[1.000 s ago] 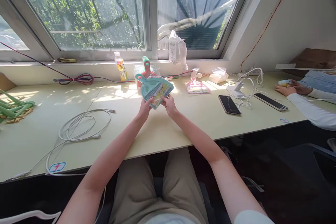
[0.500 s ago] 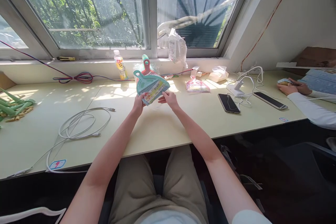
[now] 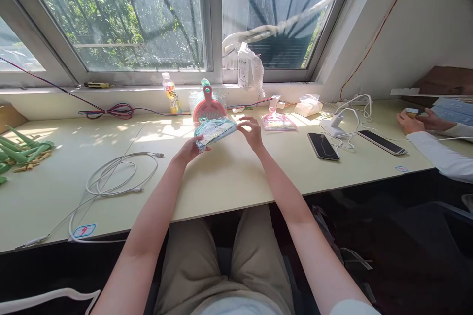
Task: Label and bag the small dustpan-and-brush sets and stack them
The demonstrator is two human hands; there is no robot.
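My left hand (image 3: 189,150) is closed on the lower left corner of a teal dustpan (image 3: 216,130) in clear plastic wrapping, with a paper label on it. The dustpan is tilted so that I see it nearly edge-on, above the table. My right hand (image 3: 252,134) is at its right corner, thumb and fingers pinched together at the edge of the wrapping. Behind it a red dustpan (image 3: 209,107), also in clear plastic, leans upright against the wall, with a green handle showing behind its own. A small pink dustpan (image 3: 278,121) lies to the right.
A yellow-labelled bottle (image 3: 171,94) stands by the wall. A coiled white cable (image 3: 111,174) lies left. Two phones, one black (image 3: 322,146) and one farther right (image 3: 382,141), lie near a white charger (image 3: 331,127). Another person's hands (image 3: 419,121) hold a small object at far right.
The teal dustpan has tipped from facing me to nearly edge-on. My right hand has moved right and up, from its lower edge to its right corner.
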